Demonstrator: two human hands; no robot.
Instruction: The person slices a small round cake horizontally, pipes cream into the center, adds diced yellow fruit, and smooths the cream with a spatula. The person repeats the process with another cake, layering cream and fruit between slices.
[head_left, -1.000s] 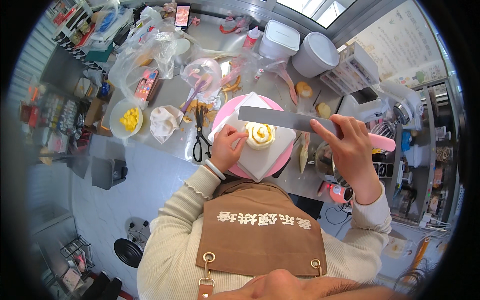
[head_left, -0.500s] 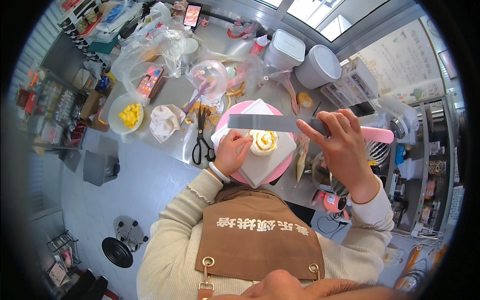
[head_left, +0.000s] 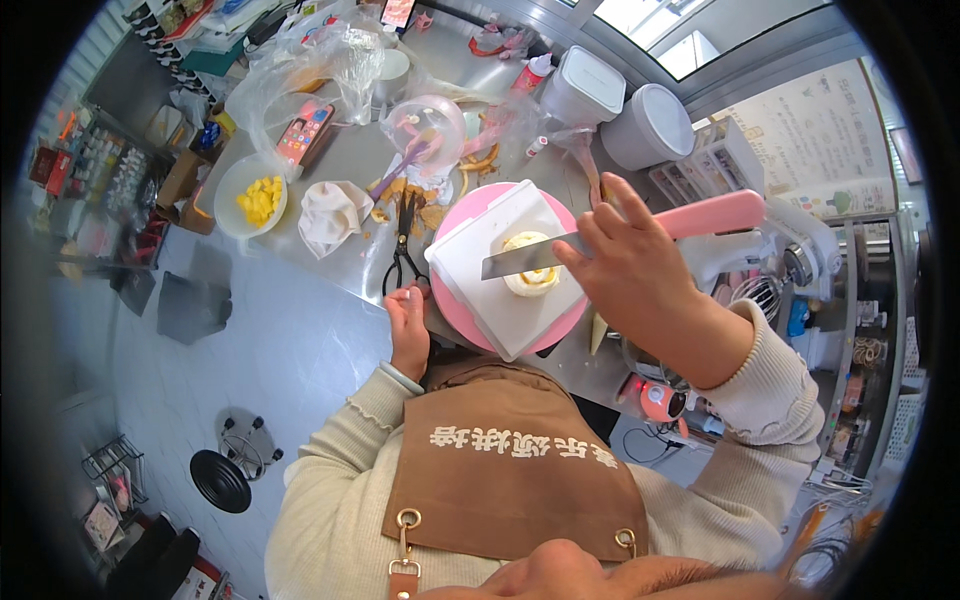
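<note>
My right hand [head_left: 640,275] grips a long cake knife [head_left: 525,260] with a flat metal blade and a pink handle. Its blade crosses over a small round cream-topped cake [head_left: 532,282] with yellow swirls; whether it touches the cream I cannot tell. Under the cake lies a white square board [head_left: 480,265], set at an angle on a pink round turntable [head_left: 455,290]. My left hand [head_left: 408,325] is at the table's front edge beside the handles of black scissors [head_left: 403,245]. Its fingers point forward, slightly bent, and nothing shows in them.
To the left are a bowl of yellow fruit cubes [head_left: 258,203], a crumpled white cloth [head_left: 332,215] and a phone [head_left: 303,135]. Plastic bags [head_left: 345,70] and a clear bowl [head_left: 425,130] lie behind. White tubs [head_left: 650,128] stand at the back right, a stand mixer [head_left: 790,245] at the right.
My left hand has drawn back from beside the cake to the table edge near the scissors. The knife has tilted, its tip now lower and its blade over the cake.
</note>
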